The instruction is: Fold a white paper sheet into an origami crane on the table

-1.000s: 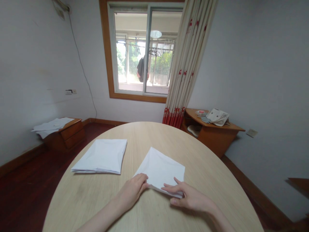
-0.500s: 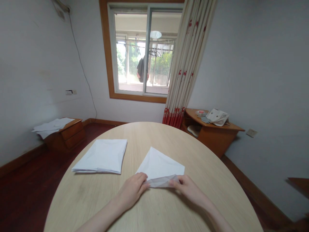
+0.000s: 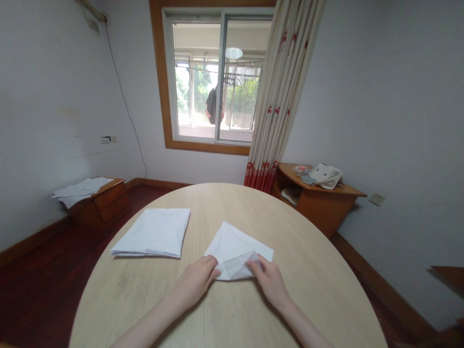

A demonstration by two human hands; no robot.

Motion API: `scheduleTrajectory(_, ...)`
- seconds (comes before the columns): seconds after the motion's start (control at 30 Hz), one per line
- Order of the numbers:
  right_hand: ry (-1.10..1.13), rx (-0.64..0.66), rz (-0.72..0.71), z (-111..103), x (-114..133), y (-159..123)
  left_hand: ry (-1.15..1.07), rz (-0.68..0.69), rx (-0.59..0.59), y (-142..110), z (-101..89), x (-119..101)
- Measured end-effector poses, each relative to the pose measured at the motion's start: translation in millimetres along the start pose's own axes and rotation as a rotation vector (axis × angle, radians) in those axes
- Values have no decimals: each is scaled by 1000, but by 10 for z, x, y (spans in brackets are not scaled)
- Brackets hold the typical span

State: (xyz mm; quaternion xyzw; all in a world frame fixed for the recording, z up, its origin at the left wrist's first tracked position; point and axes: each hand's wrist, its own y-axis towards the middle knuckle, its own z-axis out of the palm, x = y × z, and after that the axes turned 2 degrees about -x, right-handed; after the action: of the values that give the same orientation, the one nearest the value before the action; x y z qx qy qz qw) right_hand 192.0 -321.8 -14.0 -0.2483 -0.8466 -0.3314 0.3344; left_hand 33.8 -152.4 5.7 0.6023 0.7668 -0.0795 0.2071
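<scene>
Left hand [image 3: 195, 284] and right hand [image 3: 270, 281] are pinching narrowly on the folded near edge of a white square cloth [image 3: 232, 244], flat toward the front edge of the pale wooden oval table [image 3: 224, 314], right beside a folded white cloth stack [image 3: 150, 233]!

The bottom edge cuts off the left forearm [image 3: 152, 321] and right forearm [image 3: 299, 324]. The left hand [image 3: 195, 282] and right hand [image 3: 266, 282] hide the near corners of the folded white sheet [image 3: 235, 251], perhaps cloth. On the cabinet [image 3: 319, 208], the pink item [image 3: 301, 168] is too small to tell.

Stacked cloths [image 3: 150, 233] lie left of a single cloth [image 3: 235, 244] on the table [image 3: 108, 304].
</scene>
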Motion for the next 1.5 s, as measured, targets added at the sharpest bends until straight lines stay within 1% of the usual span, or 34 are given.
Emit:
scheduleTrajectory(0.2,-99,-140,-74,52,-54,-23,7,-34,44,-58,-12,-135)
scheduleTrajectory(0.33,-186,-219,-137,64,-95,-24,-41,-60,48,-122,5,-165)
scheduleTrajectory(0.43,-257,-264,-185,66,-122,-23,-70,-76,42,-167,15,-172)
scheduleTrajectory(0.57,-357,-303,-243,58,-160,-10,-23,-116,57,-204,6,-208)
scheduleTrajectory(0.77,-492,-303,-281,38,-206,28,39,-168,68,-239,-28,-299)
scheduleTrajectory(0.9,-564,-273,-273,31,-219,48,48,-168,59,-261,14,-305)
scheduleTrajectory(0.97,-588,-258,-264,20,-230,53,31,-149,33,-280,64,-275)
scheduleTrajectory(1.13,-608,-238,-238,-34,-258,46,-7,-83,-95,-322,194,-175)
scheduleTrajectory(1.2,-603,-236,-237,-49,-256,42,-3,-71,-117,-326,222,-158)
scheduleTrajectory(1.3,-592,-247,-243,-55,-233,39,13,-61,-119,-324,247,-151)
scheduleTrajectory(1.4,-554,-286,-287,-56,-173,37,16,-41,-135,-325,272,-146)
scheduleTrajectory(1.5,-524,-326,-408,-51,-63,23,15,-21,-159,-327,297,-142)
